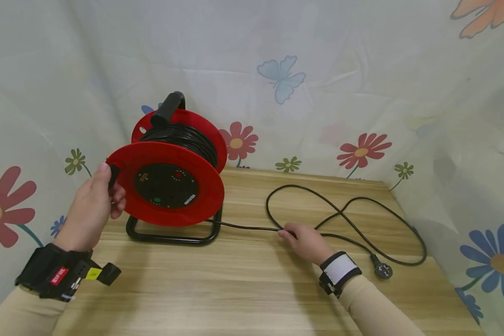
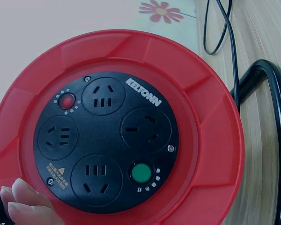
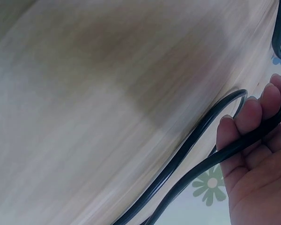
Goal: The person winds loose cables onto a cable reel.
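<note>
A red cable reel [image 1: 207, 191] with black cable wound on its drum stands at the left on a black tube stand [image 1: 174, 241]. My left hand [image 1: 90, 205] grips the black crank knob [image 1: 114, 175] at the reel's left edge. Sockets, a red button and a green button show on its black face [image 2: 105, 140] in the left wrist view. From the reel's underside a black cable [image 1: 245, 227] runs right to my right hand [image 1: 306, 242], whose fingers curl round it, as the right wrist view shows. Beyond that hand, the cable lies in loose loops, ending in a black plug [image 1: 383, 269].
The wood-grain table [image 1: 193, 289] carries everything. A pale curtain [image 1: 218, 56] printed with flowers and a butterfly encloses the back and sides, close behind the reel. The reel's black carrying handle [image 1: 168, 109] rises above the drum.
</note>
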`<act>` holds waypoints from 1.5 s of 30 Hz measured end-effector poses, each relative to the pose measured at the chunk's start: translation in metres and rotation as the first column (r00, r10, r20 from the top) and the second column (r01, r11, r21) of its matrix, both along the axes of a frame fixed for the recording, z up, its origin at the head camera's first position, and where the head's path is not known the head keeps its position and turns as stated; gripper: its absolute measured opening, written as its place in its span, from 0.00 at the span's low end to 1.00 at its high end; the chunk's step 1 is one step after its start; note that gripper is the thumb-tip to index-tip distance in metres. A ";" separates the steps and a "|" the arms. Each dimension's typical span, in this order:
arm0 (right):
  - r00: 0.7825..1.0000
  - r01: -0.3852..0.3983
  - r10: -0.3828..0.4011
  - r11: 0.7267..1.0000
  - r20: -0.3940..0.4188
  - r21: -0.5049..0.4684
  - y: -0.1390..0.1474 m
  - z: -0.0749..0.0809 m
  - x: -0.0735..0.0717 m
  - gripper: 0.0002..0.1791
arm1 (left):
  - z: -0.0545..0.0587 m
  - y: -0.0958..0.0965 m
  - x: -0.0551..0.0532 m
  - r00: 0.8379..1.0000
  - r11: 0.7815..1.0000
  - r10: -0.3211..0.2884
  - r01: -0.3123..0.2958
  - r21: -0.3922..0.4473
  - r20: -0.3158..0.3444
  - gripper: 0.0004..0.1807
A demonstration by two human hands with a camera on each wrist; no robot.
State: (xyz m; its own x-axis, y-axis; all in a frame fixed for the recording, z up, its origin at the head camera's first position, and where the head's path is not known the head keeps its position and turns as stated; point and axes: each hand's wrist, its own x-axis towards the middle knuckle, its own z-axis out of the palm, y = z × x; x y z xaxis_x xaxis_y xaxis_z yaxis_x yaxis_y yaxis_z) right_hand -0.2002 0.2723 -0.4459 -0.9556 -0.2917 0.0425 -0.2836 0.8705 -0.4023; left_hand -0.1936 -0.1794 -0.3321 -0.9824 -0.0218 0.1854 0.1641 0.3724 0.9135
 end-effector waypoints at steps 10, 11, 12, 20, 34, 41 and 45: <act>1.000 0.002 -0.003 1.000 0.012 0.008 -0.007 0.005 0.001 0.17 | 0.005 0.005 0.001 0.999 0.991 -0.029 0.032 0.127 -0.022 0.28; 1.000 0.002 -0.002 1.000 0.016 0.005 -0.007 0.005 0.001 0.18 | 0.006 0.005 0.001 0.999 0.987 -0.039 0.042 0.158 -0.020 0.28; 1.000 0.004 -0.004 1.000 0.019 0.003 -0.006 0.004 0.001 0.18 | 0.006 0.005 0.001 0.999 0.981 -0.049 0.051 0.189 -0.017 0.28; 0.998 0.055 -0.055 0.998 0.010 -0.020 0.019 0.009 0.010 0.28 | 0.003 0.006 0.002 0.995 0.919 -0.096 0.104 0.381 -0.040 0.26; 0.983 0.181 -0.180 0.981 -0.021 0.071 0.093 0.040 0.030 0.31 | 0.000 0.005 0.003 0.995 0.908 -0.096 0.102 0.405 -0.035 0.26; 0.963 0.269 -0.270 0.960 0.000 0.077 0.136 0.041 0.040 0.32 | 0.002 0.004 0.003 0.994 0.913 -0.102 0.104 0.395 -0.026 0.26; 0.952 0.304 -0.304 0.953 0.027 0.018 0.148 0.042 0.045 0.31 | 0.003 0.003 0.003 0.994 0.904 -0.106 0.097 0.416 -0.003 0.26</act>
